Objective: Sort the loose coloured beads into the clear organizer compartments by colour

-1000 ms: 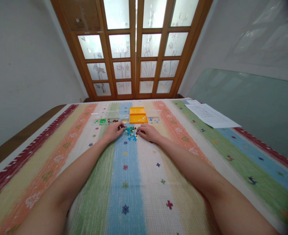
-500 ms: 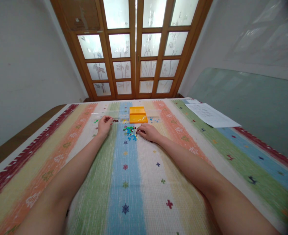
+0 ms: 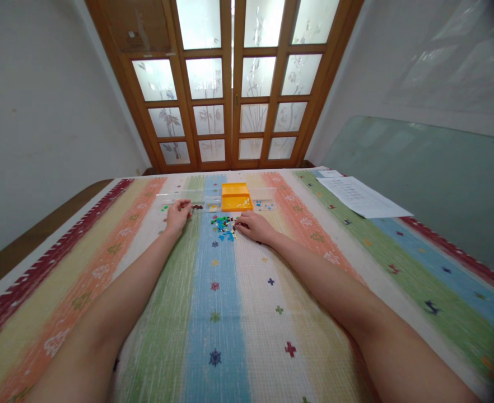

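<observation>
My left hand (image 3: 178, 215) hovers at the front of a clear plastic tray (image 3: 163, 197), its fingers bent and slightly apart, with nothing visible between them. Just right of its fingertips lie dark brown pieces (image 3: 197, 207) in the tray. A loose pile of tiny blue, green, brown and yellow pieces (image 3: 225, 228) is spread on the tablecloth between my hands. My right hand (image 3: 252, 226) rests at the pile's right edge, fingers curled together over it. Dark pieces show by its fingertips; what they pinch is too small to make out.
Behind the pile stands an open orange box (image 3: 235, 189) with white pieces inside. Clear trays flank it, holding yellow pieces (image 3: 213, 207) on the left and blue pieces (image 3: 259, 204) on the right. Green pieces (image 3: 164, 208) lie far left. Printed paper (image 3: 360, 197) lies at the right.
My left hand has drawn slightly left, away from the brown pieces, and its fingers have loosened. My right hand stays at the pile almost unmoved.
</observation>
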`<state>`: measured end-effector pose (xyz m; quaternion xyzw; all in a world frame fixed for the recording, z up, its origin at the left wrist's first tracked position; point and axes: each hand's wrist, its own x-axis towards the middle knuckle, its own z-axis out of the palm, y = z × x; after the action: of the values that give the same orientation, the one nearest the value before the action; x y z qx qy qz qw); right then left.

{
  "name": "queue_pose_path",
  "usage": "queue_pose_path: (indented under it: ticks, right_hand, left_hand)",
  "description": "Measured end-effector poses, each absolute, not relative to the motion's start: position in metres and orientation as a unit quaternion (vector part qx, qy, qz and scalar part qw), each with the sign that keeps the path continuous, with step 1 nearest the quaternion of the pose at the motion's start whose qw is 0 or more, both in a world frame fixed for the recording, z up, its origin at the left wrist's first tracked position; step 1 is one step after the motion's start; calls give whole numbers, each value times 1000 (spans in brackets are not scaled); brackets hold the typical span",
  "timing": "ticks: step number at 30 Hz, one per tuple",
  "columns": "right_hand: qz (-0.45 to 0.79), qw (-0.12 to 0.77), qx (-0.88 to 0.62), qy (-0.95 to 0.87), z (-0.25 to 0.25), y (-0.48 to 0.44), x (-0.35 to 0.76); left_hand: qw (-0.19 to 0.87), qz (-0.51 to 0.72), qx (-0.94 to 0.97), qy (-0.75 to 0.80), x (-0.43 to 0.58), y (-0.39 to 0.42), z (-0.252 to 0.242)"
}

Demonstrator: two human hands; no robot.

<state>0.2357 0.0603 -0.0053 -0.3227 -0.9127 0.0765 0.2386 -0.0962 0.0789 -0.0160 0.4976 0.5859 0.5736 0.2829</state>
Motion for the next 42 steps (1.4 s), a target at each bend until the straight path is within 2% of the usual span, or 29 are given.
queue_pose_path:
  ticks: [9, 19, 29, 38, 42]
  right_hand:
    - [74, 233, -326, -913, -5, 60, 235]
    - [76, 233, -323, -914, -6, 61, 236]
    - [70, 237, -321, -914, -6, 61, 236]
    - [71, 235, -319, -915, -5, 61, 236]
    - [74, 238, -316, -915, -5, 61, 236]
  left_hand:
    - [94, 281, 811, 504, -68, 52, -5]
    - [68, 251, 825, 502, -65, 47, 1]
    - [169, 379, 742, 527, -72, 52, -5]
    - [187, 531, 610, 558, -92, 71, -8]
    - [155, 605, 533, 571, -109, 80, -10]
